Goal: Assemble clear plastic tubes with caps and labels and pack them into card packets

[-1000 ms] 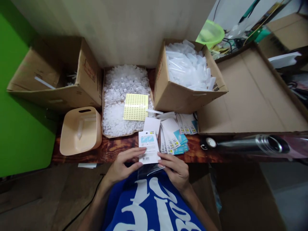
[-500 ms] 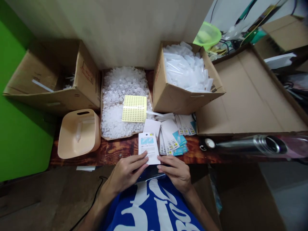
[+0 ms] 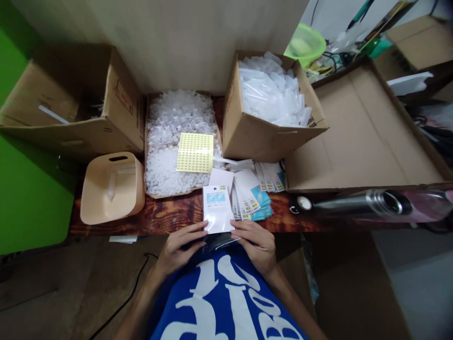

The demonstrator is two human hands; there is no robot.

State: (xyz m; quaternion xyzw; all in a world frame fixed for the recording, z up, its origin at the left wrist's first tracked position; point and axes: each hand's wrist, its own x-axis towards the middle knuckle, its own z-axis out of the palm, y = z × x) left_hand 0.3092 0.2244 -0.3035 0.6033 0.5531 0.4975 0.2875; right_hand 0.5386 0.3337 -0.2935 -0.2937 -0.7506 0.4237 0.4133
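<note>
At the table's front edge, my left hand (image 3: 183,244) pinches the left side of a white printed card (image 3: 217,210) with small blue pictures and a yellow mark. My right hand (image 3: 255,242) grips its right side, thumb below and fingers along the edge. Clear plastic (image 3: 221,242), like a bag, shows below the card between both hands; how much of the card it covers is hard to tell. Just beyond lies a fanned pile of similar cards (image 3: 247,193), some with blue parts. A yellow sheet of small printed labels (image 3: 195,152) rests on a shallow box of small translucent pieces (image 3: 163,177).
A beige plastic bin (image 3: 87,189) holding a clear tube stands at left, before a cardboard box (image 3: 127,104). Another carton (image 3: 269,144) is filled with translucent plastic pieces. On the right are a large flat carton (image 3: 354,137) and a metallic flask (image 3: 343,206).
My hands have spread slightly apart along the card's sides, and the left fingers have moved off its face. More plastic shows below the card. The whole view has shifted slightly.
</note>
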